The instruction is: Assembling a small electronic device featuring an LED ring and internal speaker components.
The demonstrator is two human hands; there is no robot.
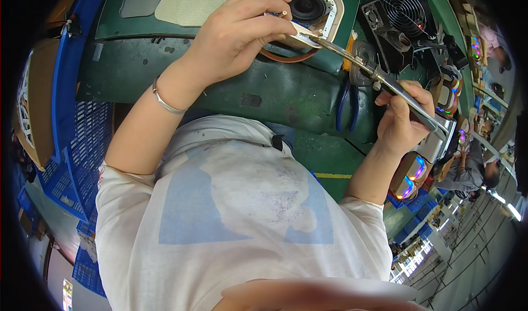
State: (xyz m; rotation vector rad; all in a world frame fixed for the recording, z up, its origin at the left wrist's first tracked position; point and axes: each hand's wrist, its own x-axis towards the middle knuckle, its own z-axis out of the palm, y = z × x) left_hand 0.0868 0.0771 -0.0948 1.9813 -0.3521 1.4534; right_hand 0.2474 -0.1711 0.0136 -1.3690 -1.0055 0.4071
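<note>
A speaker housing (332, 15) with a pale rounded frame and a black round speaker cone (307, 7) lies at the far side of the green bench. My left hand (242, 30) is closed on the near left edge of the housing, fingers over its rim and thumb by a small white piece (306, 38). My right hand (404, 116) is wrapped round a long, slim silver metal tool (379, 75), tilted toward the housing. Its narrow tip meets the white piece close to my left fingertips. Exactly what the tip touches is too small to tell.
Blue-handled pliers (347, 106) lie on the bench mat (220, 94), left of my right hand. A fan with a wire guard (397, 4) and black parts stand at the far right. Two flat pads (192, 3) lie far left. Blue crates (82, 157) stand left; lit speakers (412, 176) sit right.
</note>
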